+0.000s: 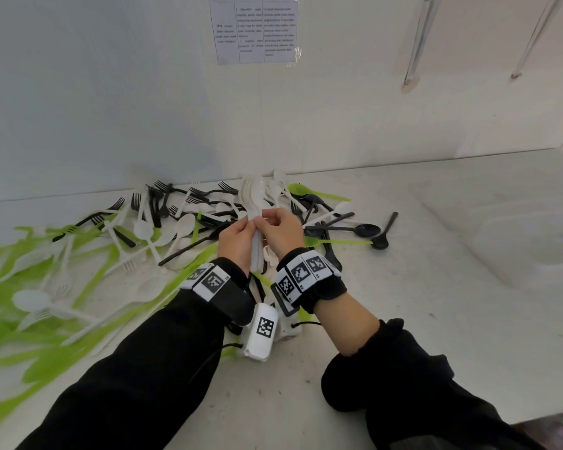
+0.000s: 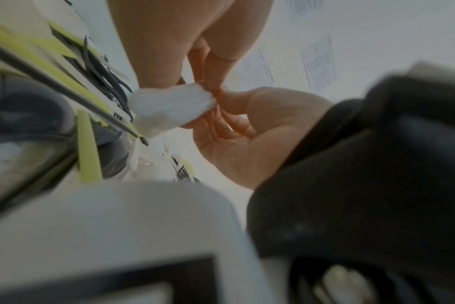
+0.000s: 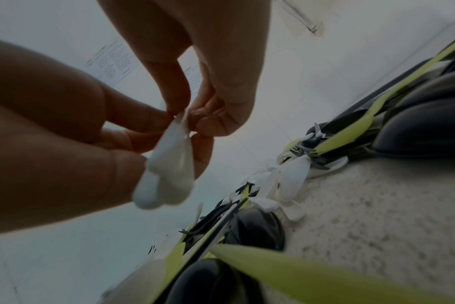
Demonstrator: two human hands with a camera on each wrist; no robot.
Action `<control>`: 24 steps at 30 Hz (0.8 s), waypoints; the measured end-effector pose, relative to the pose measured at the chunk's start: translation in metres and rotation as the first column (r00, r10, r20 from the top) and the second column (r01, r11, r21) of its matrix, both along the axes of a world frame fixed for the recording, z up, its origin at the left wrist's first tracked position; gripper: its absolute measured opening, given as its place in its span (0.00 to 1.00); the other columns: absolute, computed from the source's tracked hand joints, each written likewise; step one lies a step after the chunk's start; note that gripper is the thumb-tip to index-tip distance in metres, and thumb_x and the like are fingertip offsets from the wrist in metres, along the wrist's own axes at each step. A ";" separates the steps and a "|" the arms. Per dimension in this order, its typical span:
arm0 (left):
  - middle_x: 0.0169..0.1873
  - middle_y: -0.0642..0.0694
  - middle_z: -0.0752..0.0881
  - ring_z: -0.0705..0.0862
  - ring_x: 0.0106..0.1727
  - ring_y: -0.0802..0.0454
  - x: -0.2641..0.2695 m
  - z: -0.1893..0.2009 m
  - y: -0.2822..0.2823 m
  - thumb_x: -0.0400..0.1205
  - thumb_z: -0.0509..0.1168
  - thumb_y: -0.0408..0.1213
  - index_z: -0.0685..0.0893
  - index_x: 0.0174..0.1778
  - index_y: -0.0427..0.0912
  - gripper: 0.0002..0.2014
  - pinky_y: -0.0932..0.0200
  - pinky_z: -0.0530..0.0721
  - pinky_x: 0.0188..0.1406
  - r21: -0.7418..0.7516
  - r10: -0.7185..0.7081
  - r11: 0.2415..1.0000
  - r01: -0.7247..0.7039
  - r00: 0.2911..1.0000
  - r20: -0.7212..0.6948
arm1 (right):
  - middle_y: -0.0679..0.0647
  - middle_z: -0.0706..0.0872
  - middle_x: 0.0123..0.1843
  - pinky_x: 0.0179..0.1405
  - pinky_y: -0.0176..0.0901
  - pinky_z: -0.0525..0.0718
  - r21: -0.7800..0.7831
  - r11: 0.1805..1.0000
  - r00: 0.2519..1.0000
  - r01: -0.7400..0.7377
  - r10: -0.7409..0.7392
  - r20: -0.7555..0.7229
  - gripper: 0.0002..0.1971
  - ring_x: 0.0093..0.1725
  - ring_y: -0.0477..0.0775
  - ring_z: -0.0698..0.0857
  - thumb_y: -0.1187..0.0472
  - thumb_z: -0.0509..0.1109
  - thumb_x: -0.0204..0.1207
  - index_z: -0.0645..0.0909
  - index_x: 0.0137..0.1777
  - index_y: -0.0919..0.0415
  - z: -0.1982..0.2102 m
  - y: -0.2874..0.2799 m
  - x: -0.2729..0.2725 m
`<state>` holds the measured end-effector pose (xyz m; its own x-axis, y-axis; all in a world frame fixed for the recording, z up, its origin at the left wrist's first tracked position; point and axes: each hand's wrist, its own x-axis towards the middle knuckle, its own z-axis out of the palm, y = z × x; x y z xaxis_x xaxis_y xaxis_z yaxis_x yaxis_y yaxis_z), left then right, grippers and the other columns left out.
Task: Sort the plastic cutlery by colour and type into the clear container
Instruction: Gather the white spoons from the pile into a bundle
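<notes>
Two hands meet above the pile (image 1: pixel 208 222) and share one bunch of white cutlery. The left hand (image 1: pixel 238 238) has its fingers curled round the white bunch (image 1: pixel 255 203) from the left. The right hand (image 1: pixel 281 230) pinches the same bunch from the right, thumb and fingertips tight on the handles. From the head view the bunch stands nearly upright between the two grips, spoon and fork heads at the top. In the left wrist view, the left hand (image 2: pixel 169 41) and the right hand (image 2: pixel 249 131) both close on the white bunch (image 2: pixel 169 109). The right wrist view shows the left hand (image 3: pixel 65 123) and the right hand (image 3: pixel 216 72) pinching the white bunch (image 3: pixel 169 164) too.

Just behind and to both sides of the grips, loose cutlery lies in a heap on the pale surface (image 1: pixel 436 336). Black forks (image 1: pixel 163 196) lie behind and to the left. Green pieces (image 1: pixel 30 287) spread far to the left, blurred. Black spoons (image 1: pixel 368 229) lie to the right of the right hand. The clear container (image 1: pixel 527 235) sits well off to the right, hard to make out. A printed sheet (image 1: pixel 255 27) hangs on the wall behind.
</notes>
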<state>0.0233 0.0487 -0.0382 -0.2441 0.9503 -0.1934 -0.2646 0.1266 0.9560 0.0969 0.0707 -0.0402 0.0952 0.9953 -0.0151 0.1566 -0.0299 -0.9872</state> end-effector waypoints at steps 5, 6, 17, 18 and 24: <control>0.61 0.34 0.80 0.83 0.49 0.49 0.000 0.002 0.001 0.87 0.53 0.28 0.71 0.73 0.30 0.17 0.55 0.83 0.48 -0.029 -0.051 0.998 0.053 0.997 0.054 | 0.56 0.87 0.47 0.62 0.55 0.83 0.028 0.999 0.999 -0.044 0.043 0.028 0.10 0.50 0.54 0.85 0.62 0.69 0.77 0.84 0.55 0.65 0.001 -0.001 0.006; 0.61 0.34 0.81 0.83 0.47 0.50 0.000 0.002 0.001 0.87 0.53 0.29 0.72 0.72 0.30 0.17 0.56 0.83 0.44 -0.035 -0.064 0.997 0.066 0.996 0.063 | 0.58 0.88 0.51 0.64 0.53 0.82 0.031 0.998 0.997 -0.059 0.058 0.046 0.11 0.52 0.54 0.85 0.62 0.68 0.78 0.85 0.56 0.65 0.002 -0.002 0.007; 0.47 0.37 0.85 0.85 0.45 0.48 0.013 0.008 0.007 0.86 0.56 0.28 0.79 0.63 0.29 0.13 0.55 0.84 0.47 -0.077 0.029 0.997 -0.023 0.997 0.077 | 0.60 0.85 0.60 0.65 0.45 0.80 0.025 0.992 0.987 -0.121 0.118 0.108 0.14 0.59 0.53 0.83 0.66 0.62 0.76 0.86 0.57 0.59 0.001 0.002 0.018; 0.44 0.38 0.85 0.84 0.43 0.49 0.015 0.008 0.007 0.85 0.56 0.27 0.79 0.62 0.29 0.12 0.56 0.83 0.44 -0.081 0.041 0.996 -0.036 0.997 0.071 | 0.59 0.86 0.58 0.63 0.42 0.80 0.019 0.991 0.985 -0.135 0.132 0.110 0.14 0.57 0.51 0.83 0.67 0.62 0.76 0.85 0.58 0.61 0.001 0.001 0.020; 0.42 0.40 0.84 0.83 0.40 0.51 0.034 0.014 0.009 0.84 0.59 0.27 0.80 0.58 0.33 0.09 0.59 0.83 0.43 -0.071 0.058 0.996 -0.055 0.997 0.042 | 0.55 0.84 0.54 0.63 0.44 0.77 -0.023 0.986 0.971 -0.163 0.164 0.173 0.14 0.57 0.53 0.82 0.63 0.59 0.81 0.84 0.59 0.59 0.009 0.018 0.047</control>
